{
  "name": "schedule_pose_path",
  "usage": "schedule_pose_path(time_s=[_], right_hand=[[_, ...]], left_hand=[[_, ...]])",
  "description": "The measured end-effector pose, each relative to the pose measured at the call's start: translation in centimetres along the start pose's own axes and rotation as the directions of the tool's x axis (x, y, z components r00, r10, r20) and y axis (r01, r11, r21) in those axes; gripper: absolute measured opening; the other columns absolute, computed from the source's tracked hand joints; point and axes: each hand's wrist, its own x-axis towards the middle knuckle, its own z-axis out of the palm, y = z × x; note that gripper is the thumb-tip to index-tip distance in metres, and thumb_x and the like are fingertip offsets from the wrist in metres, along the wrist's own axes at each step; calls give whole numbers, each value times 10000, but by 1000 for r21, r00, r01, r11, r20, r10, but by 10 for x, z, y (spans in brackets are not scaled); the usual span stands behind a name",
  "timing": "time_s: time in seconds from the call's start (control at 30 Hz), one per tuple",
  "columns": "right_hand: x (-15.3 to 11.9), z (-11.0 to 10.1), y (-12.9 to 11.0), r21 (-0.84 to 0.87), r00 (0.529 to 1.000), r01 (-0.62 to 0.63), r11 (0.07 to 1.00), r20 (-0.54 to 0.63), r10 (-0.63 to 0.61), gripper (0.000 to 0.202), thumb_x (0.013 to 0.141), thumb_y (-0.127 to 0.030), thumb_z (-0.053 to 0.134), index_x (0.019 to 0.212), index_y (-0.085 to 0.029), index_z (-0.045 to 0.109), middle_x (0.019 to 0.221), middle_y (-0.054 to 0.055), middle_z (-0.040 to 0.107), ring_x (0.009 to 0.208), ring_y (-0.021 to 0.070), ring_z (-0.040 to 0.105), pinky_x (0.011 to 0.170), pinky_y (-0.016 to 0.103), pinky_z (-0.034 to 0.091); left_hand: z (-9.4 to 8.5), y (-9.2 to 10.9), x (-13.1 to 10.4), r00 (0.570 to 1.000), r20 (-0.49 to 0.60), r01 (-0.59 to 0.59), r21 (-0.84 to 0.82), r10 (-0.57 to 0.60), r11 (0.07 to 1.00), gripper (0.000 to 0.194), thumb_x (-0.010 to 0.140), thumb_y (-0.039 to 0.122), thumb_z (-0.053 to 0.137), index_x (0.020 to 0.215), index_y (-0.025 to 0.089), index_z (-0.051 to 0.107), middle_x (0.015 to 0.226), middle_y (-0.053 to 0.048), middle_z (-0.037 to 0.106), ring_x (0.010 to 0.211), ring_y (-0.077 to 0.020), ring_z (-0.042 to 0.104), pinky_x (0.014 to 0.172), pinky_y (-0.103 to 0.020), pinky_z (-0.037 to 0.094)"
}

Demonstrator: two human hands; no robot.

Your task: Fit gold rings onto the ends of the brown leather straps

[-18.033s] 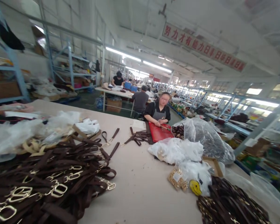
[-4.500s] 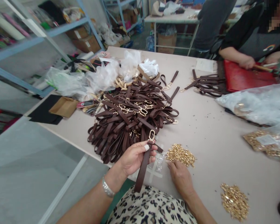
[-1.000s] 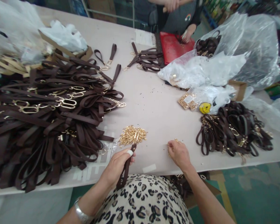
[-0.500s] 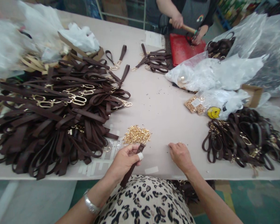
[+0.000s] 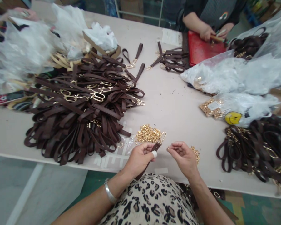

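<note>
My left hand point(image 5: 140, 157) is closed round a dark brown strap point(image 5: 156, 146), which has a gold oval ring point(image 5: 163, 136) at its upper end. White tape is wrapped on the thumb. Just right of it, my right hand point(image 5: 184, 157) pinches something small between thumb and forefinger, too small to make out. A pile of small gold pieces point(image 5: 148, 133) lies on the table beyond my left hand. Another small gold pile point(image 5: 195, 154) shows just to the right of my right hand.
A large heap of brown straps point(image 5: 77, 115) covers the left of the table point(image 5: 164, 106). More straps point(image 5: 259, 143) and plastic bags point(image 5: 243, 75) lie at the right. Across the table, a person's hands point(image 5: 207, 32) hold a hammer over a red board point(image 5: 196, 50).
My right hand has lifted from the gold pieces at the right and come nearer the strap, fingers pinched. The view has shifted left. The other person's hammer is lower over the red board.
</note>
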Motion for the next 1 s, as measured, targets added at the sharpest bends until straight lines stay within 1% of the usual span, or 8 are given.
schedule_pose_path(time_s=[0.03, 0.1, 0.23, 0.33, 0.57, 0.7, 0.8, 1.0], right_hand=[[-2, 10, -12, 61, 1000, 2, 998, 3, -2, 235, 802, -332, 682, 975, -210, 580, 854, 33, 684, 775, 168, 655, 722, 307, 535], [-5, 26, -32, 66, 999, 47, 997, 12, -48, 199, 800, -312, 682, 951, -212, 601, 848, 33, 682, 774, 166, 649, 729, 308, 531], [-6, 39, -49, -100, 985, 170, 980, 14, -170, 102, 827, -274, 641, 914, -224, 623, 830, 23, 687, 778, 168, 647, 738, 308, 518], [-6, 41, -53, -195, 975, 223, 955, 34, -220, 56, 835, -246, 633, 891, -237, 629, 827, 8, 693, 773, 161, 649, 738, 291, 509], [-8, 49, -57, -222, 963, 269, 937, 71, -259, 45, 828, -240, 658, 869, -251, 644, 823, -12, 707, 762, 153, 664, 721, 263, 506], [-11, 58, -57, -204, 970, 239, 949, 10, -242, 46, 837, -244, 645, 882, -242, 641, 815, -6, 700, 765, 154, 658, 724, 267, 507], [-13, 62, -60, -227, 969, 237, 945, -22, -248, 38, 843, -244, 636, 880, -239, 636, 812, -4, 698, 758, 154, 658, 724, 268, 507], [-14, 59, -60, -291, 947, 316, 903, 34, -321, 59, 850, -195, 614, 866, -241, 649, 829, 2, 715, 783, 155, 670, 744, 271, 509]], left_hand=[[-1, 0, 0, 1000, 10, -10, 2, 10, 1000, 287, 687, 171, 642, 972, 156, 671, 849, -26, 655, 734, -131, 565, 630, -235, 472], [-3, 0, -1, 999, 31, -42, 2, 42, 999, 280, 691, 158, 635, 968, 157, 669, 864, -27, 663, 754, -133, 564, 637, -230, 467], [-10, -2, -3, 996, 27, -87, -8, 87, 996, 281, 677, 127, 623, 949, 171, 681, 838, -13, 662, 753, -133, 558, 650, -232, 462], [-16, -4, -5, 995, 20, -101, -3, 101, 995, 273, 668, 116, 617, 925, 171, 691, 825, -11, 656, 751, -137, 554, 653, -234, 460], [-25, -3, -7, 996, 31, -85, -25, 86, 996, 280, 678, 116, 606, 940, 168, 692, 823, -14, 659, 747, -142, 558, 650, -238, 459], [-30, 0, -9, 991, 45, -131, 19, 130, 991, 277, 692, 102, 588, 936, 172, 698, 848, -15, 666, 776, -147, 561, 684, -245, 455], [-33, -2, -10, 984, 19, -177, 56, 176, 983, 281, 696, 93, 577, 932, 183, 701, 835, -3, 657, 772, -142, 551, 701, -244, 447], [-32, -1, -10, 985, 42, -171, 42, 169, 984, 300, 677, 58, 550, 913, 168, 699, 823, 0, 656, 763, -138, 545, 696, -237, 433]])
